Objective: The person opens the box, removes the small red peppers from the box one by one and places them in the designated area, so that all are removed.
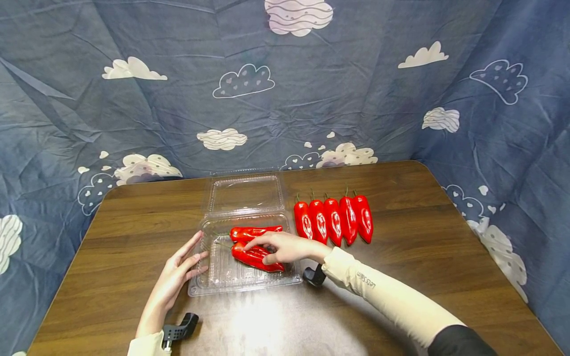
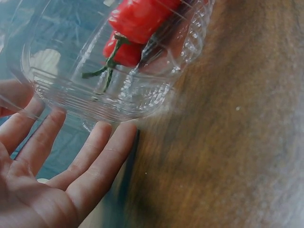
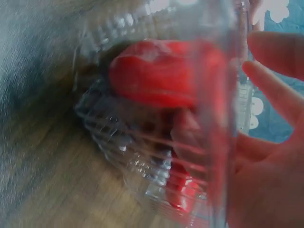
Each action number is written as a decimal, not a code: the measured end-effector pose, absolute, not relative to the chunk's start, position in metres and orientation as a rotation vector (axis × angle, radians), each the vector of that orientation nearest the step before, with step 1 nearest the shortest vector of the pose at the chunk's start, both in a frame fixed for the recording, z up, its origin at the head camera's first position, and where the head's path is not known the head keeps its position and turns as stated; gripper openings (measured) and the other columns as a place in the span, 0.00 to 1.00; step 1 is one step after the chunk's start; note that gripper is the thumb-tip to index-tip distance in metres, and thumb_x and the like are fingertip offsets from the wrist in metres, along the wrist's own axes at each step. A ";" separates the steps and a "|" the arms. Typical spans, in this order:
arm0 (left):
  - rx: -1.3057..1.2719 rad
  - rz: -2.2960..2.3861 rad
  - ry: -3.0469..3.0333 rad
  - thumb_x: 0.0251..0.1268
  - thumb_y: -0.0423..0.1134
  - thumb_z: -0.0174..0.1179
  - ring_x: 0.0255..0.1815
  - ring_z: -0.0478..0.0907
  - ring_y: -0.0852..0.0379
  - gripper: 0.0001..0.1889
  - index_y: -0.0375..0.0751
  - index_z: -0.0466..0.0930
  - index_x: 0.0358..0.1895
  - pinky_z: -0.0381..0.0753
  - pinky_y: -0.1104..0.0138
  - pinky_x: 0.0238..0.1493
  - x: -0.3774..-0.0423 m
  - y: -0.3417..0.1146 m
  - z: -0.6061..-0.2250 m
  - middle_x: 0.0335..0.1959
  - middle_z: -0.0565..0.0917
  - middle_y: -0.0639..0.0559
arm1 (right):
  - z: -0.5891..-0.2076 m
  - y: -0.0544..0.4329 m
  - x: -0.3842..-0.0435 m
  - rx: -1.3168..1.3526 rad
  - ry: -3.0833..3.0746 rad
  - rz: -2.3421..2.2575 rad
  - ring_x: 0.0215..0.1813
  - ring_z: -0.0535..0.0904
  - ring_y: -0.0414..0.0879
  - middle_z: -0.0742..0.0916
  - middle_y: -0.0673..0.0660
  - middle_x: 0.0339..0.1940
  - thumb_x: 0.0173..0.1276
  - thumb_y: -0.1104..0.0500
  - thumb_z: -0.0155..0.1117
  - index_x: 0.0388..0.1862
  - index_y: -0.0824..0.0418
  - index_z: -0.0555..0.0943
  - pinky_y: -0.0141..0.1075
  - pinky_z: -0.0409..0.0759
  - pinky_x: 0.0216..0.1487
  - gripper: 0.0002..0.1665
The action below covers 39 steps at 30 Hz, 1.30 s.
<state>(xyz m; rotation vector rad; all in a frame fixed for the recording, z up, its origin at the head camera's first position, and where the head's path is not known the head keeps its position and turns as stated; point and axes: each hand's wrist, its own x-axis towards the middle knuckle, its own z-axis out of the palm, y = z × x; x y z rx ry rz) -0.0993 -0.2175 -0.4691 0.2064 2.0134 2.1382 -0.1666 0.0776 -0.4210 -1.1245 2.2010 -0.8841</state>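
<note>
A clear plastic clamshell container (image 1: 222,284) stands on the table with its lid (image 1: 247,195) folded back. Two red pointed peppers lie in its base: a far pepper (image 1: 256,233) and a near pepper (image 1: 262,262), green stems to the left. Over the near one is my right hand (image 1: 285,247), its fingers spread loosely; in the right wrist view one finger reaches down between the peppers. With fairly straight fingers, my left hand (image 1: 178,272) rests its fingertips against the container's left side. In the left wrist view those fingers (image 2: 102,166) touch the clear wall.
Right of the container, several more red peppers (image 1: 334,220) lie side by side on the wooden table (image 1: 423,237), stems toward the back. A blue curtain (image 1: 356,99) printed with clouds hangs behind the table. Black camera mounts (image 1: 180,329) sit at both wrists.
</note>
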 end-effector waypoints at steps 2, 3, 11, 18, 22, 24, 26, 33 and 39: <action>0.208 2.138 2.015 0.76 0.33 0.45 0.60 0.72 0.59 0.29 0.33 0.49 0.75 0.79 0.60 0.53 -0.100 -0.217 -0.469 0.75 0.48 0.37 | -0.421 0.077 -0.166 -1.127 2.219 -0.826 0.64 0.68 0.46 0.75 0.54 0.65 0.63 0.67 0.61 0.64 0.54 0.75 0.38 0.69 0.61 0.29; 0.209 2.137 2.016 0.76 0.33 0.45 0.60 0.72 0.59 0.29 0.33 0.49 0.75 0.79 0.60 0.53 -0.100 -0.217 -0.469 0.75 0.48 0.37 | -0.422 0.077 -0.166 -1.125 2.225 -0.803 0.65 0.67 0.46 0.75 0.54 0.66 0.63 0.67 0.61 0.64 0.53 0.75 0.38 0.68 0.63 0.29; 0.191 2.117 2.029 0.76 0.34 0.45 0.60 0.71 0.59 0.29 0.35 0.49 0.75 0.78 0.60 0.53 -0.099 -0.218 -0.468 0.76 0.48 0.39 | -0.419 0.074 -0.162 -1.110 2.246 -0.694 0.68 0.64 0.46 0.72 0.53 0.67 0.63 0.67 0.62 0.65 0.50 0.74 0.41 0.66 0.65 0.31; 0.175 2.119 2.029 0.76 0.34 0.45 0.60 0.72 0.60 0.29 0.35 0.49 0.75 0.78 0.60 0.53 -0.098 -0.217 -0.468 0.76 0.48 0.39 | -0.420 0.071 -0.163 -1.118 2.263 -0.658 0.70 0.63 0.47 0.72 0.52 0.68 0.63 0.68 0.62 0.66 0.49 0.74 0.44 0.63 0.68 0.32; 0.180 2.125 2.027 0.76 0.34 0.45 0.60 0.72 0.60 0.29 0.34 0.49 0.75 0.79 0.60 0.53 -0.098 -0.217 -0.469 0.76 0.48 0.38 | -0.423 0.070 -0.164 -1.138 2.271 -0.634 0.71 0.61 0.48 0.72 0.51 0.69 0.62 0.69 0.63 0.65 0.50 0.74 0.43 0.60 0.70 0.32; 0.184 2.128 2.028 0.76 0.34 0.45 0.60 0.72 0.60 0.29 0.34 0.49 0.75 0.79 0.60 0.53 -0.098 -0.217 -0.469 0.76 0.48 0.38 | -0.424 0.069 -0.165 -1.148 2.278 -0.616 0.71 0.62 0.48 0.73 0.51 0.68 0.61 0.69 0.64 0.65 0.50 0.74 0.42 0.60 0.70 0.33; 0.188 2.130 2.029 0.76 0.34 0.45 0.60 0.72 0.60 0.29 0.34 0.49 0.75 0.79 0.60 0.53 -0.098 -0.217 -0.469 0.76 0.48 0.38 | -0.426 0.067 -0.165 -1.159 2.291 -0.601 0.68 0.65 0.46 0.74 0.51 0.66 0.60 0.69 0.64 0.65 0.49 0.75 0.39 0.63 0.67 0.33; 0.186 2.130 2.027 0.76 0.34 0.46 0.60 0.72 0.59 0.29 0.34 0.49 0.75 0.79 0.60 0.53 -0.098 -0.217 -0.469 0.76 0.48 0.38 | -0.429 0.066 -0.165 -1.169 2.326 -0.605 0.56 0.70 0.43 0.77 0.52 0.61 0.56 0.69 0.67 0.62 0.48 0.76 0.34 0.69 0.59 0.34; 0.155 2.103 2.036 0.76 0.35 0.46 0.62 0.70 0.56 0.29 0.37 0.50 0.75 0.78 0.59 0.54 -0.099 -0.217 -0.471 0.76 0.48 0.39 | -0.429 0.067 -0.163 -1.156 2.347 -0.635 0.62 0.69 0.43 0.77 0.51 0.62 0.56 0.68 0.68 0.60 0.48 0.79 0.37 0.67 0.63 0.32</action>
